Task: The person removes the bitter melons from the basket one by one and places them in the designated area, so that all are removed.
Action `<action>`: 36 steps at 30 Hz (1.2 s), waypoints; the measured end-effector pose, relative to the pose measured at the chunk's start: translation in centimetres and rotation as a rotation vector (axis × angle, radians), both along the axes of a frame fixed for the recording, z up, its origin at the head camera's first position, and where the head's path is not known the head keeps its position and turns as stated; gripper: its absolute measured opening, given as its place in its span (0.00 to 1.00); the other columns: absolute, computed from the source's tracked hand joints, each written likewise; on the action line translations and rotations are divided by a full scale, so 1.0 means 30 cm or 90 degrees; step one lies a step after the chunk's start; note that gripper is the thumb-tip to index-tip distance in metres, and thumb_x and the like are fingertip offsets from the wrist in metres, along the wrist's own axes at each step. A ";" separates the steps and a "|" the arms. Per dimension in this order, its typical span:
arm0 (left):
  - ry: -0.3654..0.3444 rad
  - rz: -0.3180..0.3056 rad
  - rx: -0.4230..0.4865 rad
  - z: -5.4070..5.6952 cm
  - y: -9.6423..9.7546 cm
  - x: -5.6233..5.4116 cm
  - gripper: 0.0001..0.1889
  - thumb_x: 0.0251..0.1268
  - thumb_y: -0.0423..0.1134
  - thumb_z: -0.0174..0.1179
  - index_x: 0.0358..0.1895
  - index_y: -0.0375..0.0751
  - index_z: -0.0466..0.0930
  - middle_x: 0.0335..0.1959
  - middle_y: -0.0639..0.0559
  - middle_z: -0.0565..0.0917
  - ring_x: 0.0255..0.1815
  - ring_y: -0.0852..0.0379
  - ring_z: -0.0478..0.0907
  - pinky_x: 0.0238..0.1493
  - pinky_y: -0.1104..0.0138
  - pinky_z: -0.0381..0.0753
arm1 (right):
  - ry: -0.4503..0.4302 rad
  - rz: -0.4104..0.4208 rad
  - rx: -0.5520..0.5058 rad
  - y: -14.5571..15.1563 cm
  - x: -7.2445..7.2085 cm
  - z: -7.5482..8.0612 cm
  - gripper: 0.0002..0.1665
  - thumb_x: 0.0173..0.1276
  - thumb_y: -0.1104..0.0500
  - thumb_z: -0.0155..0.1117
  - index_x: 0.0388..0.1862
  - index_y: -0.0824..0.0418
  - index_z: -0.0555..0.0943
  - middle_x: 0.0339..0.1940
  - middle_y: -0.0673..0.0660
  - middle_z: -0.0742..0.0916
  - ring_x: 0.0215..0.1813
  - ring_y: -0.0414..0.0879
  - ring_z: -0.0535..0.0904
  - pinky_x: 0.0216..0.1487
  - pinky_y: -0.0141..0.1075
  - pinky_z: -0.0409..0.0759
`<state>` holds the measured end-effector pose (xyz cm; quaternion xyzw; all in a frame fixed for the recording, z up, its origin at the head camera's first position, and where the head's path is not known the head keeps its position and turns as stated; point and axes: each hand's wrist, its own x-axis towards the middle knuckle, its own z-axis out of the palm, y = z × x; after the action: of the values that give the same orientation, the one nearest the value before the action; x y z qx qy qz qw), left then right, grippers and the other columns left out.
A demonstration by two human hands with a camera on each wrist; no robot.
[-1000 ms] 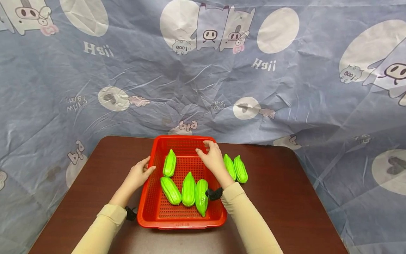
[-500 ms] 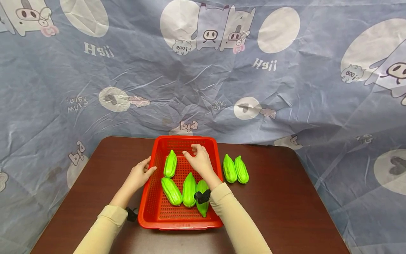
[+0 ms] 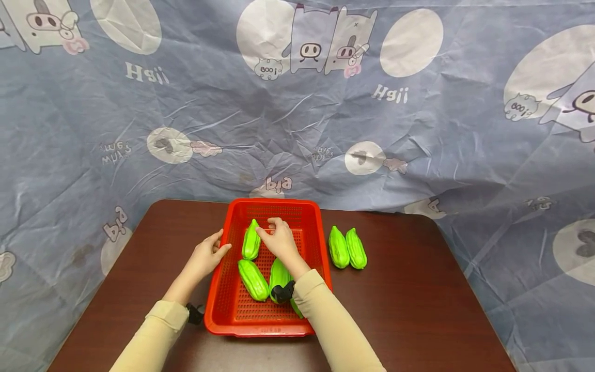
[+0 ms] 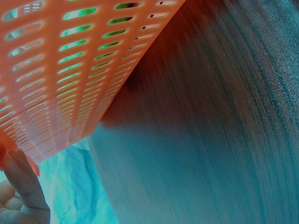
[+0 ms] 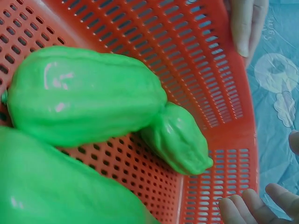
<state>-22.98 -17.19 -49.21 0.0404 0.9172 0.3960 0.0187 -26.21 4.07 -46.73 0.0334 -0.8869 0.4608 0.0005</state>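
Four ridged green gourds (image 3: 253, 280) are in the red plastic basket (image 3: 262, 330), and two more gourds (image 3: 356, 249) lie side by side on the brown table (image 3: 404, 289), to the right of it. A second ago the right hand (image 3: 280, 242) was over the basket's right edge. Now it has gone across to the left and is near the back left gourd (image 3: 251, 243). Its thumb and fingers are wide apart, a bit bent, with nothing in them. The right wrist view shows a gap between the fingers and that gourd's tip.

All the gourds have stayed where they were, but the right sleeve (image 3: 332, 320) now hides most of the front right gourd (image 3: 297, 309). The left hand (image 3: 209, 254) has stayed on the left rim, thumb on the inside and fingers outside, holding it.

So I think the work is with the back left gourd now, and it is not picked up.
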 end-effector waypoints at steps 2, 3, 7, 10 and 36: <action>0.000 0.001 0.002 0.001 0.002 0.001 0.32 0.74 0.41 0.57 0.74 0.28 0.59 0.49 0.33 0.80 0.44 0.45 0.80 0.42 0.57 0.82 | -0.006 0.004 -0.002 -0.011 0.001 -0.010 0.31 0.69 0.46 0.64 0.64 0.64 0.74 0.53 0.63 0.81 0.55 0.57 0.80 0.55 0.46 0.79; -0.001 0.001 0.003 0.001 0.002 0.001 0.32 0.74 0.41 0.57 0.74 0.28 0.59 0.49 0.33 0.80 0.43 0.45 0.80 0.41 0.57 0.82 | -0.008 0.005 -0.003 -0.016 0.001 -0.014 0.32 0.69 0.46 0.64 0.64 0.65 0.74 0.53 0.64 0.81 0.55 0.57 0.80 0.55 0.47 0.79; -0.005 0.002 0.011 0.006 0.005 0.003 0.32 0.74 0.41 0.57 0.74 0.28 0.59 0.50 0.32 0.80 0.44 0.44 0.80 0.41 0.57 0.83 | -0.011 0.003 -0.006 -0.035 0.003 -0.030 0.32 0.69 0.47 0.64 0.63 0.66 0.74 0.53 0.66 0.81 0.54 0.57 0.80 0.54 0.47 0.79; -0.006 0.000 0.012 0.008 0.006 0.001 0.32 0.74 0.41 0.57 0.74 0.28 0.59 0.49 0.32 0.80 0.43 0.45 0.80 0.41 0.57 0.83 | -0.017 0.004 -0.005 -0.048 0.005 -0.044 0.33 0.69 0.47 0.65 0.64 0.67 0.74 0.54 0.67 0.81 0.54 0.57 0.80 0.54 0.46 0.80; 0.011 -0.001 0.013 0.002 0.007 0.007 0.32 0.73 0.41 0.57 0.73 0.26 0.59 0.47 0.33 0.80 0.42 0.44 0.81 0.39 0.58 0.83 | -0.074 -0.058 0.048 -0.142 0.023 -0.157 0.36 0.61 0.50 0.73 0.61 0.68 0.71 0.49 0.65 0.77 0.46 0.57 0.79 0.49 0.49 0.79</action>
<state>-22.76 -16.97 -49.13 0.0446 0.9133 0.4047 0.0102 -25.52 -0.20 -51.43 -0.0336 -0.9026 0.4280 -0.0314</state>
